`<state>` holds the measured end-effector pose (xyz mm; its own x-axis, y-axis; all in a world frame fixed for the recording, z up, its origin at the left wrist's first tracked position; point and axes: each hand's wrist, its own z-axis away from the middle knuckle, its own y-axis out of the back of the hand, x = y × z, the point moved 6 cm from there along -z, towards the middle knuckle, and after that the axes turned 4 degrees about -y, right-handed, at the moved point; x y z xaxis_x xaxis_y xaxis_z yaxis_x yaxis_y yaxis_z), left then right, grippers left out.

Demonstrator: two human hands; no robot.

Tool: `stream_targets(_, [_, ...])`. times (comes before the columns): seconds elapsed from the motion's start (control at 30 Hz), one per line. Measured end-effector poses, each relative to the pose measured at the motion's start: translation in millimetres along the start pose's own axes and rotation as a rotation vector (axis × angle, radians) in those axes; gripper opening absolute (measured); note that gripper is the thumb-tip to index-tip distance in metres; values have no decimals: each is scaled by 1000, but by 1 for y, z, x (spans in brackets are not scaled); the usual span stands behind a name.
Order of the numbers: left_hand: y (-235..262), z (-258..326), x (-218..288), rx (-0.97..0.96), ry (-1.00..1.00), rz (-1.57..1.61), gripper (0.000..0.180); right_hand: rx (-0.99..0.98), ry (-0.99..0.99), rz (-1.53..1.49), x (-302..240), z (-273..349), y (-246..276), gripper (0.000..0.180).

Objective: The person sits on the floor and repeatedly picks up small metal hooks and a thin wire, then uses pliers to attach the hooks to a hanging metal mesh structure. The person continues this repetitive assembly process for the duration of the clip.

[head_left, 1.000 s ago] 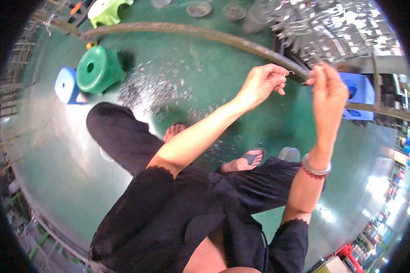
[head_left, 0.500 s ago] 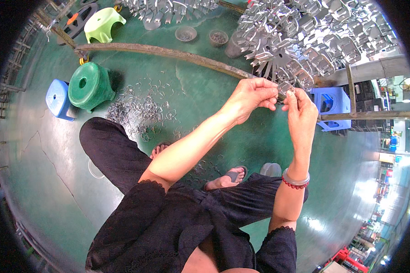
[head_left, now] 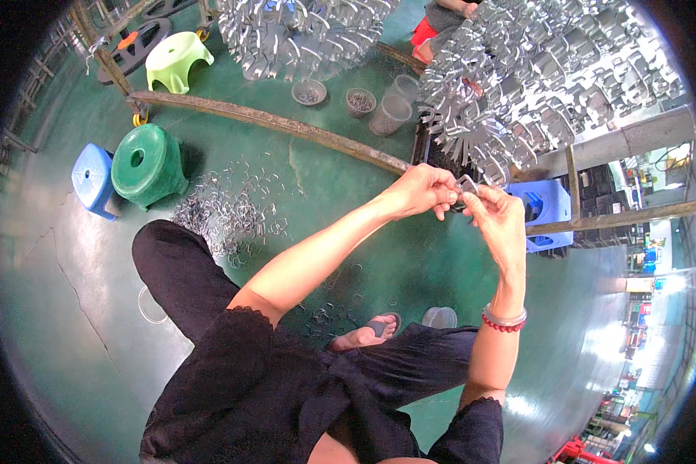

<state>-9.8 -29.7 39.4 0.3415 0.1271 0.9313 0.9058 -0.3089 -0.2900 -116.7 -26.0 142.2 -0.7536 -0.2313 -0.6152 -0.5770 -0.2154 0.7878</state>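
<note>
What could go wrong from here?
1. The small bent metal piece at the fingertips of the left hand and right hand could slip and drop to the green floor.
2. Knuckles might scrape the silver metal brackets crowded just beyond.
3. The sandalled foot might get scratched by loose curved metal strips scattered nearby.

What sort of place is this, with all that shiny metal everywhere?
It's probably a factory or workshop. You can see big clusters of shiny metal pieces that look alike, a pile of small curved metal bits on the green floor, and a bowl of little bits.
</note>
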Motion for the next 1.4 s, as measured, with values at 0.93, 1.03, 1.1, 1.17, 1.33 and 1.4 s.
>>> stream_targets(0.93, [60,-71,-50,43,244,522,22,219,-121,-31,35,-88,-2,11])
stream_targets(1.03, [61,-78,-53,76,303,457,26,269,-124,98,20,-79,-2,13])
stream_targets(1.1, [60,-81,-56,118,326,411,29,320,-141,186,11,-74,0,16])
stream_targets(1.17, [59,-83,-56,145,316,369,25,327,-154,195,13,-75,2,20])
stream_targets(1.33, [53,-81,-55,202,255,338,17,352,-206,175,21,-78,0,20])
stream_targets(1.4, [51,-80,-57,234,238,351,18,353,-238,185,20,-77,0,19])
